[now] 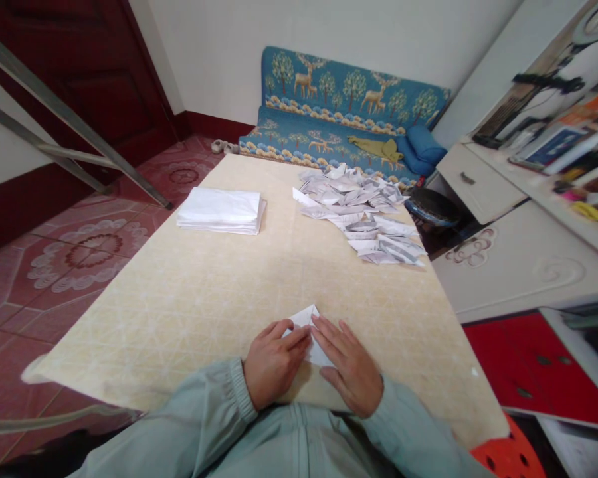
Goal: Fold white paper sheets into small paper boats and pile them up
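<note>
A small sheet of white paper [321,356], folded to a point at its far end, lies on the table in front of me. My left hand [278,358] rests on its left side, fingers curled and pressed down on the paper. Across its right side lies my right hand [347,362], with fingers stretched out flat and the thumb apart. Part of the paper is hidden under both hands. Farther off on the left is a stack of white paper sheets [222,209]. At the far right a heap of folded paper pieces [351,196] spreads along the table edge.
The table [189,299] has a cream patterned cloth. Behind it stands a blue sofa [323,119] with a deer pattern. A white cabinet [518,252] with a cluttered top is to the right. A metal ladder-like frame [80,156] leans at the left, before a dark red door [94,73].
</note>
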Motion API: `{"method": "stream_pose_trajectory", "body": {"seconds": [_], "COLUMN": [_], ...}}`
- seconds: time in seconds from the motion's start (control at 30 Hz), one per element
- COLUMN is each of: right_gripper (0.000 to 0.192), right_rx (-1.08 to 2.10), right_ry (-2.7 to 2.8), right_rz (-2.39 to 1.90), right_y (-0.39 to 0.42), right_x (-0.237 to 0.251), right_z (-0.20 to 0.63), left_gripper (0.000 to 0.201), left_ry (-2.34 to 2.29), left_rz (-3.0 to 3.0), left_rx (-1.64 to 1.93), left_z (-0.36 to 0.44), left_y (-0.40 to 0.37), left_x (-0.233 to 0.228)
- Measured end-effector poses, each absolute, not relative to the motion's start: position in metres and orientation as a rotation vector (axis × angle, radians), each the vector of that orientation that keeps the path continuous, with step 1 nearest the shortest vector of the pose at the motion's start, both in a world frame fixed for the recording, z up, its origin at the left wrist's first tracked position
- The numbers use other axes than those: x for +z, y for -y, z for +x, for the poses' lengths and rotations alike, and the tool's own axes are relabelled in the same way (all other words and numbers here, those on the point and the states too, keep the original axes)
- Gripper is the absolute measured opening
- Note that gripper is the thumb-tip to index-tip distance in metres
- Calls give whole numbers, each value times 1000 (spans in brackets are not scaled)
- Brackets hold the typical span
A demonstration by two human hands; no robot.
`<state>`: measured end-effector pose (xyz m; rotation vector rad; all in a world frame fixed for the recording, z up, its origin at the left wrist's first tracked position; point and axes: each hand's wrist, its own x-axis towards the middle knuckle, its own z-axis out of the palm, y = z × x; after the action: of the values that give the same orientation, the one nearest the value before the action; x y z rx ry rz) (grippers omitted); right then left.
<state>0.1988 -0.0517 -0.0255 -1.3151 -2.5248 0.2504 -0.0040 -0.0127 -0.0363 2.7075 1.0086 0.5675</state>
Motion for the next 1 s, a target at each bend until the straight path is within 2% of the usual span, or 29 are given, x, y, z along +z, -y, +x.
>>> {"method": "stream_pose_trajectory", "body": {"seconds": [0.1,0.17,0.37,0.53,0.8,1.0], "right_gripper": [74,77,72,64,45,32], "right_rx": [205,167,181,302,354,304], "right_ry": [2603,2609,2556,2487,2249,2211], "right_rz": [-1332,-1394,-1571,-1529,-1428,-1359], "right_y": [39,29,12,37,62,60], "right_x": [-35,-40,-42,-40,-53,-57], "right_z": [184,181,184,189,195,196], "left_gripper": [29,29,25,47,40,32], "left_ry": [-1000,-993,-982,-843,-730,-687], "left_rz": [2688,2679,2634,2662,2763,2816], "left_rx": [547,551,571,399,232,266], "left_z": [-3,-3,-9,-17,-19,-19], "left_y": [13,13,16,6,-15,-17], "left_x": [-38,-40,-36,-22,-18,-19]}}
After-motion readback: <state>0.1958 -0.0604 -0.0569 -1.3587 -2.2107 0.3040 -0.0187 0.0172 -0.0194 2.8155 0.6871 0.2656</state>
